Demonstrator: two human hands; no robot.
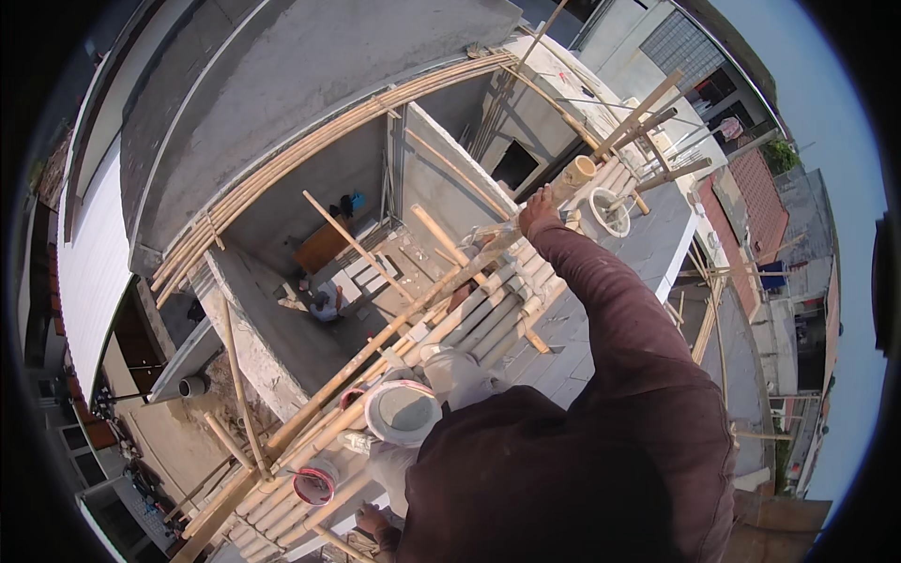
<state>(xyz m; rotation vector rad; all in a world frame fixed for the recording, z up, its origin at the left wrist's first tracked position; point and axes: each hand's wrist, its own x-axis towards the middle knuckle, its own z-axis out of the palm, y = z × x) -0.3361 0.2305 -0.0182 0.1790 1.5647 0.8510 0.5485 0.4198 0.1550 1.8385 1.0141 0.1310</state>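
My right hand [539,212] is closed round a thick bamboo pole [573,175] near its cut upper end, with the arm stretched far forward. Low on the left, my left hand [373,519] is beside the bamboo platform [272,511]; its fingers are too small and partly hidden to read. A white bucket [374,433] with grey, wet-looking contents stands close to my legs. Left of it sits a smaller red-rimmed bucket [314,483]. Just right of my right hand is another white bucket [587,221], grey-smeared, with something sticking out of it.
Below the scaffold lies an unroofed room with grey walls [282,202], where another person [327,305] is near white panels [366,273]. Long bamboo poles [328,141] run along the wall top. Grey roofing [563,375] slopes away on the right. The drop begins at the platform's edge.
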